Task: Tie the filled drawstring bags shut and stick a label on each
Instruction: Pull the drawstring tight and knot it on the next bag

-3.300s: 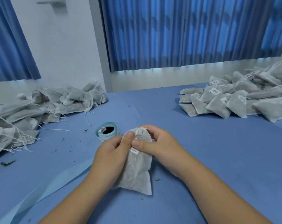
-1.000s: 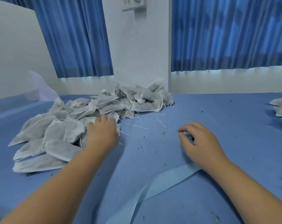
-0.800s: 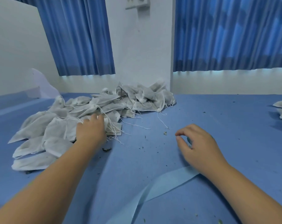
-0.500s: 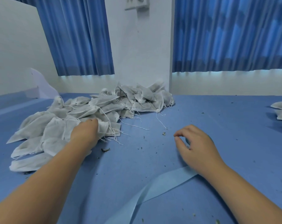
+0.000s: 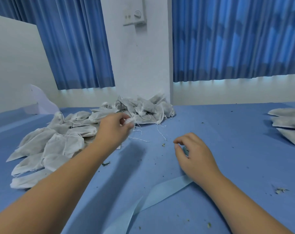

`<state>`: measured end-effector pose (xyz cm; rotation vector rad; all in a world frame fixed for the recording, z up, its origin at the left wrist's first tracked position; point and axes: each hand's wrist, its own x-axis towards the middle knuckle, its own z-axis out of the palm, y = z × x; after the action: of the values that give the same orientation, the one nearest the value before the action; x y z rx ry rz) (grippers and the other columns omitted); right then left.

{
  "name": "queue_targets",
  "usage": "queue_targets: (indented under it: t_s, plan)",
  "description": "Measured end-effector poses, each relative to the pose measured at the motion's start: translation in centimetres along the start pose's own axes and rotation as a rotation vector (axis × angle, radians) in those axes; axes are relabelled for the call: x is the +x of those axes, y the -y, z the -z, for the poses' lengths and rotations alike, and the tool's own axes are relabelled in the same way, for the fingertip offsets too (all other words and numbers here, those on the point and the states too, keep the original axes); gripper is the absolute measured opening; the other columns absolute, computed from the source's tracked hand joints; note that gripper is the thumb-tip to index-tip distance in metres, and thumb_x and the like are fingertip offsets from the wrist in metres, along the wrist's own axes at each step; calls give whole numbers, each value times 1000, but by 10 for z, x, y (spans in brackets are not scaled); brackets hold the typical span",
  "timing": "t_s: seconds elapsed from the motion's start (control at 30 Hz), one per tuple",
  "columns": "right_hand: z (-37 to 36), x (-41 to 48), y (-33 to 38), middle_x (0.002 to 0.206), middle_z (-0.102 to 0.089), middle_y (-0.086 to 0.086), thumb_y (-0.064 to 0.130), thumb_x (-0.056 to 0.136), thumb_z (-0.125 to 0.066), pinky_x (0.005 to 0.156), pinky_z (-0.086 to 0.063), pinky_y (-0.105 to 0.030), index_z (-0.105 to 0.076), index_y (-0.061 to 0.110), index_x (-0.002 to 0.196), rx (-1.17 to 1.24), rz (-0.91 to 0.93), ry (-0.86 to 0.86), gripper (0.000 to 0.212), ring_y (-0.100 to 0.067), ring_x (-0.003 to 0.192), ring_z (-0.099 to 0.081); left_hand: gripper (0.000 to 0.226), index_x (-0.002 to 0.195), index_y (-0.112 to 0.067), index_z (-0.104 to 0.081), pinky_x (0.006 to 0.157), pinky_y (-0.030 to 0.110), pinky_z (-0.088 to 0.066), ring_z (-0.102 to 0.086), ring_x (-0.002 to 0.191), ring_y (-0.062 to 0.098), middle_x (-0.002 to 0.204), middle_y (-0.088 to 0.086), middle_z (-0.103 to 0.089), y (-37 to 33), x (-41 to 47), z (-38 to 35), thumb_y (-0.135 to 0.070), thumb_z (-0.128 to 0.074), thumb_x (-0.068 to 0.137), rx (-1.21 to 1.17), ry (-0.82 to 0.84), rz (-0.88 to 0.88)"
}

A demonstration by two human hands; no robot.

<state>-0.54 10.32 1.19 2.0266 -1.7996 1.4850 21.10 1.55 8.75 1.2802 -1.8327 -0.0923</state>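
A heap of filled, untied white drawstring bags (image 5: 62, 142) lies on the blue table at the left, loose strings trailing from it. My left hand (image 5: 112, 130) reaches over the heap's right edge and pinches the top of one bag (image 5: 130, 121), which is blurred. My right hand (image 5: 193, 157) rests on the table in the middle, its fingers curled over the pale blue label roll (image 5: 186, 150); only a sliver of the roll shows beside the thumb. A pale blue backing strip (image 5: 160, 191) runs from under that hand toward the near edge.
A few finished bags (image 5: 286, 120) lie at the right edge of the table. Small green crumbs (image 5: 280, 190) are scattered over the blue tablecloth (image 5: 227, 132). A white wall and blue curtains stand behind the table.
The labelled bag seen earlier is out of my hands. In the last second my left hand moved from the heap's near edge up and right and took hold of a bag top. My right hand stayed on the roll.
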Motion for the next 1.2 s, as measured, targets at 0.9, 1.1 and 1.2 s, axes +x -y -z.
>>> queue_targets:
  t_s: [0.9, 1.1, 1.2]
  plan:
    - [170, -23, -100, 52, -54, -3, 19, 99, -51, 44, -36, -24, -70, 17, 72, 540, -433, 83, 34, -15, 41, -41, 14, 78, -23, -57, 58, 20, -48, -67, 73, 14, 75, -6, -70, -237, -88, -154, -10, -54, 83, -747, 336, 71]
    - [178, -26, -118, 46, -34, 7, 21, 96, -56, 43, -26, -19, -72, 23, 69, 488, -482, 159, 32, -10, 42, -28, 26, 76, -27, -57, 57, 24, -45, -65, 75, 8, 82, -7, -70, -227, -92, -168, -5, -44, 84, -633, 340, 46]
    - [186, -25, -117, 50, -32, 6, 24, 89, -67, 43, -25, -18, -73, 22, 70, 549, -465, 199, 20, -12, 45, -26, 20, 73, -25, -64, 53, 22, -39, -51, 53, 0, 73, -8, -71, -219, -89, -163, -16, -50, 83, -535, 492, 25]
